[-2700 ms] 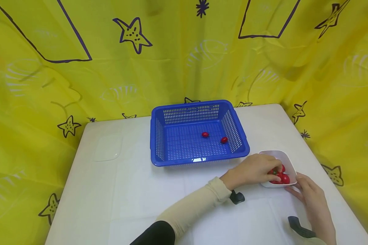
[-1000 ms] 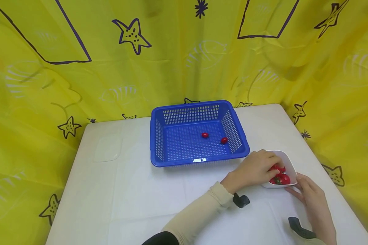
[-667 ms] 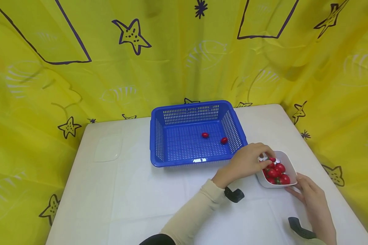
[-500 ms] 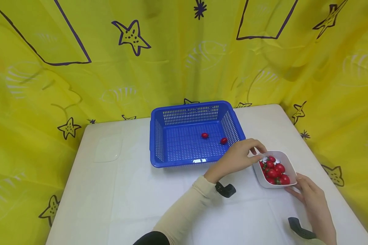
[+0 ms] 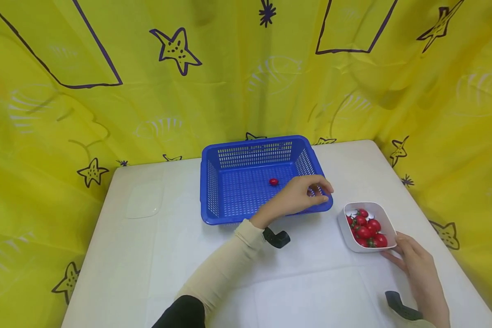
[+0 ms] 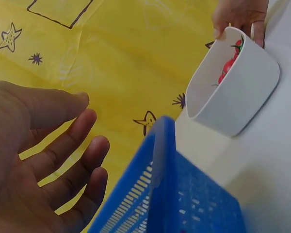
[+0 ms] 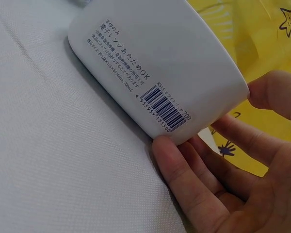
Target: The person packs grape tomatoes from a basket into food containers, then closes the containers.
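Yellow curtain (image 5: pixel 229 105) backs a white table (image 5: pixel 127 264) as the left hand (image 5: pixel 294 196), loosely curved around nothing, hovers over a blue basket (image 5: pixel 205 182) mid-frame; lower right, the right hand (image 5: pixel 421 266) grips a container (image 5: pixel 379 215) whose red tomatoes (image 5: pixel 364 232) could spill should that hold slip.

Smooth white plastic container (image 5: pixel 347 236), glossy tomatoes (image 5: pixel 364 232), blue plastic basket (image 5: pixel 205 182).

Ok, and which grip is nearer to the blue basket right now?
Left. In the head view the left grip hovers over the near right corner of the blue basket; the right grip is farther off to the right, holding the white container.
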The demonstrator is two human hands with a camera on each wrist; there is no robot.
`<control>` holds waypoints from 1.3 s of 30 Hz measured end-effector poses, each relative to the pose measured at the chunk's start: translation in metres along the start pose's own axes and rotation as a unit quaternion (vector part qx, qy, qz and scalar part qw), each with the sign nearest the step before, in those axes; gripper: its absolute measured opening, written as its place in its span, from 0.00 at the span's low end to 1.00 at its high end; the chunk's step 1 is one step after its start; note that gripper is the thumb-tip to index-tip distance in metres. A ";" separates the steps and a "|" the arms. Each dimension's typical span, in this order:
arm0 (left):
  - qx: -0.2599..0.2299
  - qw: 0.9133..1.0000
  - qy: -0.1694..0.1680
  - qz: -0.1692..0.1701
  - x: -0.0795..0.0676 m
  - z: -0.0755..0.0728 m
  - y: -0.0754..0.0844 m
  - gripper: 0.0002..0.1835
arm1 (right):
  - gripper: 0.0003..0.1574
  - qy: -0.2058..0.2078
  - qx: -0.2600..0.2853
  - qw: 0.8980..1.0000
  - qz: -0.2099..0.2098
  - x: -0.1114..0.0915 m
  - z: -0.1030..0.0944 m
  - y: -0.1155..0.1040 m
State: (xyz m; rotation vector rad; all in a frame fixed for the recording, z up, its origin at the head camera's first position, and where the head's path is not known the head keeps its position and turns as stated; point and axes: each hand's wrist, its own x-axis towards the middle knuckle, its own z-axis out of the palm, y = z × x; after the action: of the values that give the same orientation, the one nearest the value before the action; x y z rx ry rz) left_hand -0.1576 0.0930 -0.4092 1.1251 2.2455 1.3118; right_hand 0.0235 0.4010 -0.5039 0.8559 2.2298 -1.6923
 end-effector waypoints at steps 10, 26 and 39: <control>0.014 1.000 -0.011 -0.012 0.001 -0.032 -0.015 0.12 | 0.52 0.004 -0.011 1.000 0.002 0.001 0.001 -0.002; 0.006 0.996 0.009 -0.083 0.006 -0.076 -0.057 0.10 | 0.53 0.002 0.001 1.000 -0.009 0.002 0.001 0.004; 0.166 0.979 -0.039 -0.110 0.009 -0.087 -0.078 0.15 | 0.54 0.003 -0.001 1.000 -0.004 0.002 0.000 0.004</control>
State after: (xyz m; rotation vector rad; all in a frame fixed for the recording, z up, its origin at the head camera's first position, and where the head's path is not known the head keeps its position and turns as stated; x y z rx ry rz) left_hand -0.2519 0.0267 -0.4267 0.9720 2.5060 0.8130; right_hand 0.0243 0.4026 -0.5084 0.8525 2.2422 -1.6926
